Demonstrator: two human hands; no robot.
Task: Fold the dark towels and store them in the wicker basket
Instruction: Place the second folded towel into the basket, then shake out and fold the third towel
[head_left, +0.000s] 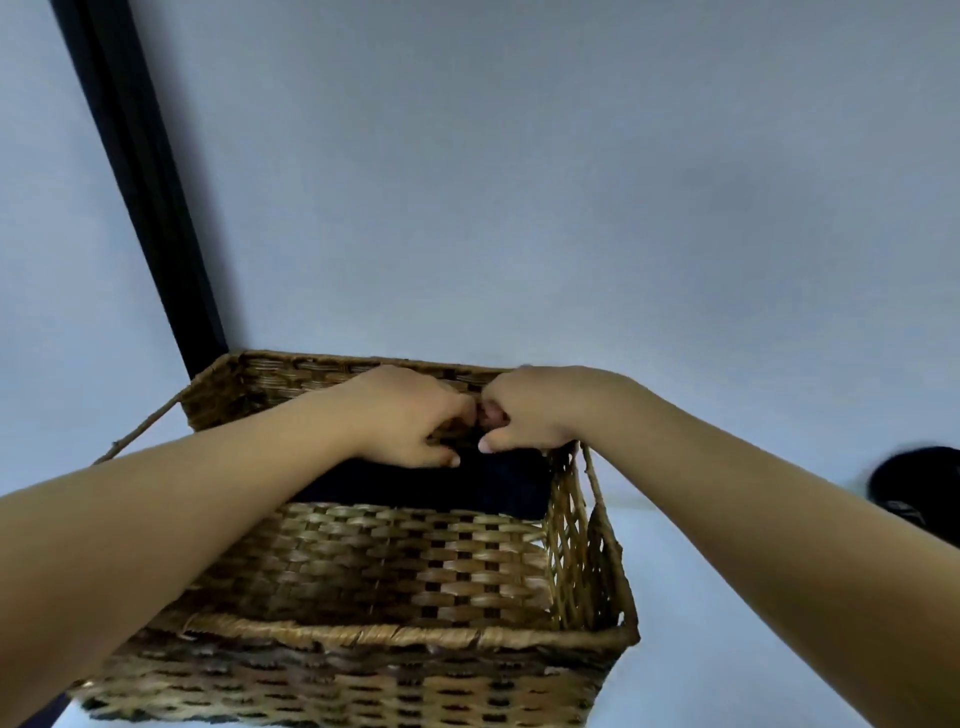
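Note:
A brown wicker basket (363, 636) fills the lower middle of the head view. A dark folded towel (441, 486) lies inside it against the far wall. Both my hands reach into the far end, side by side and touching. My left hand (410, 415) has its fingers curled down onto the towel's top edge. My right hand (524, 410) is curled the same way just to the right, near the basket's far right corner. The fingertips are partly hidden, so the grip on the towel is not fully visible.
The basket stands on a pale surface in front of a pale wall. A dark vertical frame (135, 171) runs up at the left behind the basket. A dark rounded object (919, 493) lies at the right edge, behind my right forearm.

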